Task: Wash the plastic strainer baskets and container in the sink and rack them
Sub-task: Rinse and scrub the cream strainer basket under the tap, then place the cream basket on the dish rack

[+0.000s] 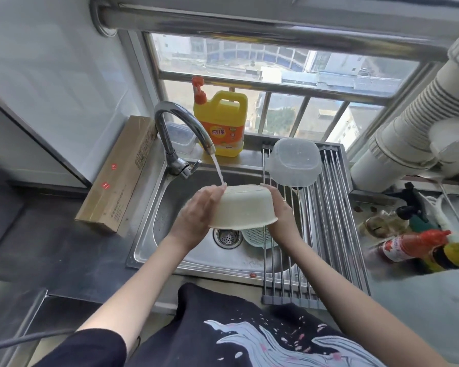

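Rinse step underway: cream bowl [243, 207] held between both hands over the sink [149, 234], its far rim tipped toward the tap [182, 128], w/ the water stream [219, 172] landing right at that rim by the left fingertips. Left hand [196, 210] pressed flat against the bowl's side, fingers fairly straight; right hand [282, 210] cups the opposite side, fingers wrapped round behind. Bowl looks smooth, opaque, solid-walled from here, so prob. the container; inside not visible. Below the hands, a pale green strainer basket [255, 235] sits in the basin next to the drain [227, 235], looks not yet racked. Beyond the right hand, a clear basket [293, 161] already upside down on the rack [329, 221]. Next, I'd guess: turn bowl under water, shake off, invert onto rack beside the clear one. Wet plastic, so firm grip needed.
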